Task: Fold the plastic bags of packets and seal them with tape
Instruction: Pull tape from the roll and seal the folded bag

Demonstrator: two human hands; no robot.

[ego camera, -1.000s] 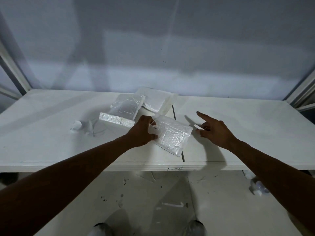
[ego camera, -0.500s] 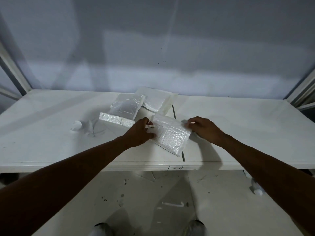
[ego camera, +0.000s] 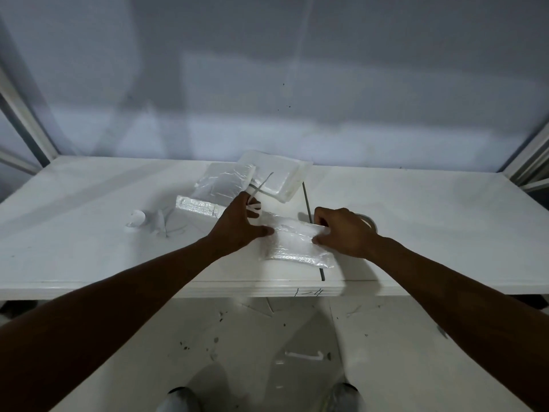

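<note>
A clear plastic bag with a packet [ego camera: 294, 248] lies crosswise near the white table's front edge [ego camera: 178, 288]. My left hand [ego camera: 237, 226] is at its left end, thumb pressing on the bag. The fingers hold white-handled scissors [ego camera: 257, 197] whose blade points away over the far packets. At the bag's right end, my right hand [ego camera: 341, 230] pinches the folded top strip of plastic between thumb and curled fingers. A ring-shaped edge [ego camera: 368, 223], perhaps a tape roll, peeks out behind that hand.
Three more bagged packets lie behind: a narrow folded one [ego camera: 196, 206], a crinkled one [ego camera: 222, 184] and a flat one [ego camera: 277, 173]. A small white object [ego camera: 136, 218] sits at the left. A dark seam [ego camera: 307, 200] splits the tabletop. My shoes show below on the floor.
My right hand came in from the right and took hold of the bag's right end. The bag turned from slanted to crosswise, with its top strip folded over. The scissor blade now shows.
</note>
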